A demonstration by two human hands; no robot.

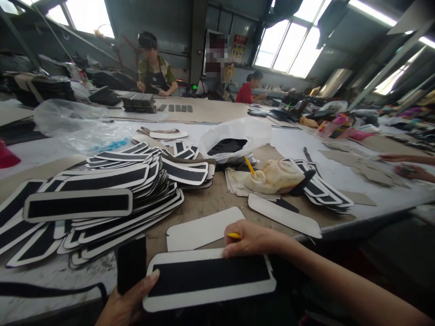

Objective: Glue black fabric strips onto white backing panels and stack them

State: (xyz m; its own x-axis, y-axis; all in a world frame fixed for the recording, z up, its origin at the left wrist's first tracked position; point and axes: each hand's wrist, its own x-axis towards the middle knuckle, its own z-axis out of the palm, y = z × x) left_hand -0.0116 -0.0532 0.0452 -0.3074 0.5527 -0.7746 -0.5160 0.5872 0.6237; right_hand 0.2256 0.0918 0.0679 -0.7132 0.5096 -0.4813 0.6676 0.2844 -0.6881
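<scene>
At edges of panel [212, 276], both hands [249, 238] [131, 296]

Desk layout [292, 144]. Left: pile of panels [102, 179]. Right of it: container [283, 174], with bag [238, 127] behind and stack [326, 194] beside. Foremost: front panel [204, 276], left hand [127, 301] at its left end, right hand [251, 237] at its far edge; behind it, loose strip [200, 228].

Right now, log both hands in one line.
left hand: grips panel | right hand: holds yellow stick, touches panel's far edge | pile: beyond panel, to the left
</scene>
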